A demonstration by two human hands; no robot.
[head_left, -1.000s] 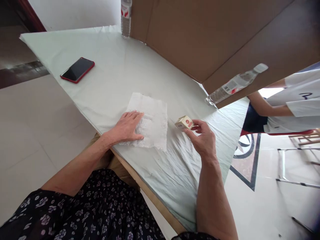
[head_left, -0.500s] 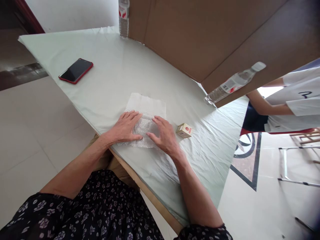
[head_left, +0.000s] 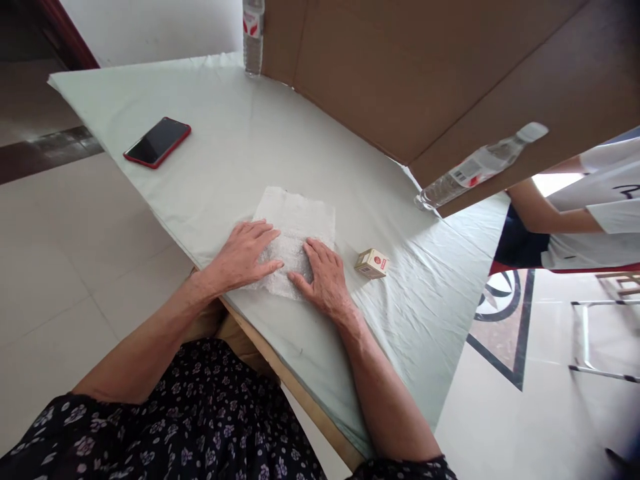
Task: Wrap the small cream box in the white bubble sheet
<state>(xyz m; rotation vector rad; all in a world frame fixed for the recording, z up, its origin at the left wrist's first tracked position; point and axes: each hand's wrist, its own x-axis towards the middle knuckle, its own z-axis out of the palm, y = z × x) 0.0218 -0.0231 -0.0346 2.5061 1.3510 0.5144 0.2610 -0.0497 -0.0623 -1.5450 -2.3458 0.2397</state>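
As the left hand (head_left: 245,252) and right hand (head_left: 325,277) lie open on the bubble-wrap sheet (head_left: 295,250) near the table's (head_left: 210,153) front edge, flattening seems underway; reaching the small carton (head_left: 371,264) beside it would require lifting the right.

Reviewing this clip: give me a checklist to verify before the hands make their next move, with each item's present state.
1. Hands clear of the sheet: not ok; the left hand and right hand both rest on the white sheet, fingers spread.
2. Small box released: ok; it sits on the table, right of the right hand, apart from it.
3. Box contents: cannot tell; no inside shows.
4. Phone away from the sheet: ok; it lies apart, near the table's edge.
5. Sheet smooth beneath the palms: cannot tell; the hands cover it.
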